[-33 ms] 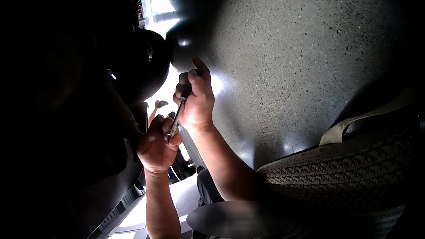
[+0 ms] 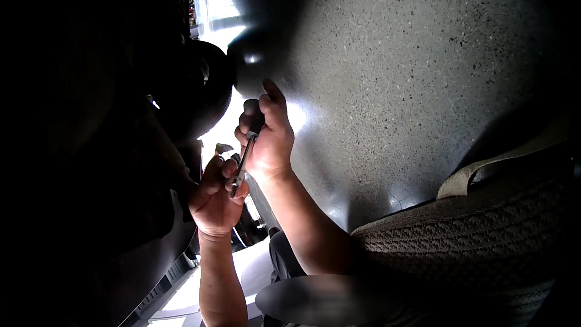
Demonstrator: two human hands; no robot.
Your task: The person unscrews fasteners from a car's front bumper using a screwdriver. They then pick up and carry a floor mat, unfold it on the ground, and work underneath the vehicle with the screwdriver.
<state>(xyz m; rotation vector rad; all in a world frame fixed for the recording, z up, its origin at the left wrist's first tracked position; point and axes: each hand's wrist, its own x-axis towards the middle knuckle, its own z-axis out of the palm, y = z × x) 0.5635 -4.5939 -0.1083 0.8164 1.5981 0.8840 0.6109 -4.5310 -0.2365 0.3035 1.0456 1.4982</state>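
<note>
My right hand [image 2: 272, 136] is closed around the dark handle of what looks like a screwdriver [image 2: 245, 155], its thumb raised away from the grip. The tool's bright metal shaft slants down and left toward my left hand [image 2: 216, 203]. Bent fingers of my left hand lie around the lower end of the shaft, near its dark tip [image 2: 234, 191]. How firmly these fingers press on the tip is hard to see. Both bare forearms come up from the lower edge.
A dark tyre [image 2: 212, 94] stands beyond my hands, with black, unlit shapes to the left. Speckled grey floor [image 2: 411, 85] fills the upper right. A dark patterned surface [image 2: 466, 236] with a beige strap [image 2: 457, 183] lies at lower right. Behind the hands, light glares strongly.
The tool and fingers have shifted very slightly to the right. A small dark shape beyond my left hand has moved a little lower.
</note>
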